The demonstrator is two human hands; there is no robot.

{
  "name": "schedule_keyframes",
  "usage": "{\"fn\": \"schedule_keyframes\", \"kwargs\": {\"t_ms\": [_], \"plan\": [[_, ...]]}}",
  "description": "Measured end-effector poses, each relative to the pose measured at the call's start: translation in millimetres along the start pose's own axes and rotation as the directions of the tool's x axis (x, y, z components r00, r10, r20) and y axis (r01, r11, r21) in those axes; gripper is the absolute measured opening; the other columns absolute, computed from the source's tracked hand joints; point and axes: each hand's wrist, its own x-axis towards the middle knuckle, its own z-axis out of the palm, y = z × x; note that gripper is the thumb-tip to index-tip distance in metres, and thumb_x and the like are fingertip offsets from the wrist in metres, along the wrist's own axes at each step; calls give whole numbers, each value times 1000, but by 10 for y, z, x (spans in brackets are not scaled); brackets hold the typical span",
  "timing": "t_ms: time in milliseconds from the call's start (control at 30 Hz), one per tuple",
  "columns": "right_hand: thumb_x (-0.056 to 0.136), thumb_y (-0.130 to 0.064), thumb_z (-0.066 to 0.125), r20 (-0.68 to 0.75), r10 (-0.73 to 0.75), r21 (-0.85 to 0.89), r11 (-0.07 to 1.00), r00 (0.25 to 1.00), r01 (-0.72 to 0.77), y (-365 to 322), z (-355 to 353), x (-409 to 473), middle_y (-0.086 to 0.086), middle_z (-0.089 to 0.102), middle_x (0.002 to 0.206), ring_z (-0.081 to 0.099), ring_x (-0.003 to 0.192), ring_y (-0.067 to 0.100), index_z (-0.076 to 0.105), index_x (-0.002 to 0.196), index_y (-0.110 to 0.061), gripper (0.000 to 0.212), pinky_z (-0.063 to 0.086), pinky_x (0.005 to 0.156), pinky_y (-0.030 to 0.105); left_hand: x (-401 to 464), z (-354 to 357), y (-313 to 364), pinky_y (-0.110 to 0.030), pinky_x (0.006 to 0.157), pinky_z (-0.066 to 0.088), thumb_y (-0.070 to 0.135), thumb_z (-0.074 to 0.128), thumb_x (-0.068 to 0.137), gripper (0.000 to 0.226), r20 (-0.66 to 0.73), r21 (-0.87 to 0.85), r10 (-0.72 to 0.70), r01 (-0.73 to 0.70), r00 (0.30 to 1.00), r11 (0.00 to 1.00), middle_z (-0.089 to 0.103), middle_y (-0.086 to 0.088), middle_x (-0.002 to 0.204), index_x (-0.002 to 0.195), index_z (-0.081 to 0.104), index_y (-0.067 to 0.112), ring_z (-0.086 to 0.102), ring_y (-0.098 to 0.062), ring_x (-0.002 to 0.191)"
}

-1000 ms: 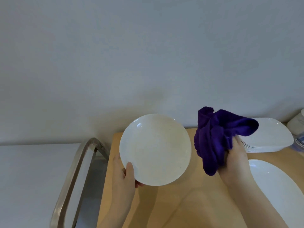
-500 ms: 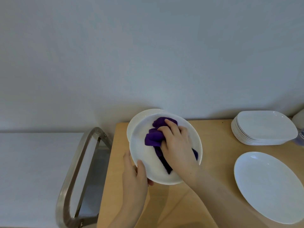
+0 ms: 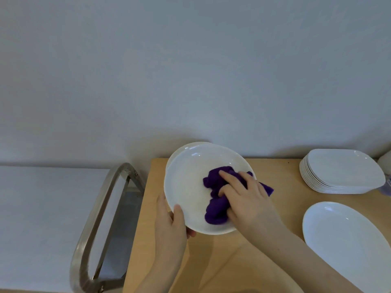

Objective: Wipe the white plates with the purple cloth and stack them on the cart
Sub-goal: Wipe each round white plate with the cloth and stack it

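My left hand [image 3: 169,227] grips the near-left rim of a round, glossy white plate [image 3: 190,187], thumb on top, holding it tilted above the pale wooden desk [image 3: 232,261]; a second white rim shows just behind it. In its shallow bowl lies the bunched, fuzzy purple cloth [image 3: 215,206], pressed down by my right hand [image 3: 247,199] with fingers curled over it. To the right rest a stack of rounded-square white plates [image 3: 342,172] and one oval plate [image 3: 347,242]; a brushed-metal cart handle [image 3: 95,225] stands left.
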Motion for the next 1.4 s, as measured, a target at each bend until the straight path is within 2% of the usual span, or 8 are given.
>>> {"fn": "schedule_keyframes", "kwargs": {"t_ms": [133, 267, 600, 700, 833, 967, 1200, 1400], "plan": [[61, -4, 77, 22, 234, -37, 972, 972, -233, -12, 141, 208, 8, 60, 129, 59, 101, 44, 69, 99, -15, 40, 53, 77, 52, -8, 33, -37, -25, 44, 48, 12, 39, 101, 35, 39, 23, -2, 1, 999, 1000, 62, -10, 78, 119, 45, 41, 56, -18, 51], [89, -11, 47, 84, 356, 240, 899, 931, -366, -110, 169, 499, -3, 26, 155, 36, 120, 36, 48, 134, -23, 47, 34, 102, 49, 0, 84, -18, -25, 43, 45, 11, 38, 101, 43, 48, 36, 11, -12, 999, 999, 60, -17, 72, 111, 42, 53, 52, -18, 46], [92, -24, 43, 188, -81, 404, 915, 979, -1, -467, 98, 678, -6, 7, 161, -3, 146, 30, 52, 133, -33, 43, 6, 117, 51, 160, 31, 41, -20, 39, 42, 8, 39, 101, 31, 49, 45, 22, -24, 999, 999, 62, -15, 79, 123, 46, 29, 52, -18, 44], [87, -26, 33, 70, -82, 316, 947, 994, 56, -511, -31, 537, -3, 25, 154, 17, 139, 27, 56, 128, -31, 47, 21, 113, 42, 168, 0, 66, -21, 39, 42, 10, 42, 101, 23, 35, 8, 17, -17, 999, 1000, 63, -15, 81, 118, 51, 24, 54, -20, 44], [84, -11, 52, 93, 210, 780, 592, 973, -203, -348, -420, 611, -11, 68, 96, 61, 91, 6, 64, 98, -24, 23, 50, 79, 26, 164, -66, 41, -23, 41, 45, 2, 37, 97, 35, 26, 24, -17, 17, 1000, 1000, 62, -18, 87, 122, 47, 25, 54, -21, 45], [86, 8, 50, 187, 183, 957, 189, 965, -221, -101, -665, 752, -5, 70, 100, 65, 99, 17, 64, 97, -27, 39, 54, 90, 35, 126, -105, 31, -21, 42, 46, 3, 38, 98, 37, 25, 31, -42, 41, 999, 999, 62, -20, 92, 128, 45, 23, 55, -21, 49], [83, -12, 59, 170, -293, 606, 784, 941, 135, -199, -434, 386, 0, 57, 96, 54, 88, 9, 61, 95, -19, 14, 41, 85, 24, 145, -57, 76, -23, 41, 45, 1, 39, 96, 34, 1, 4, -22, 22, 1000, 1000, 63, -15, 89, 119, 48, 24, 55, -23, 45], [75, -8, 44, 261, -276, 417, 897, 925, 150, 147, -298, 311, -12, 62, 120, 53, 118, 15, 66, 117, -29, 52, 47, 95, 37, 115, -95, 83, -18, 41, 45, 2, 40, 97, 37, -70, -5, -18, 18, 997, 1000, 60, -11, 93, 124, 41, 28, 58, -27, 56]]}}
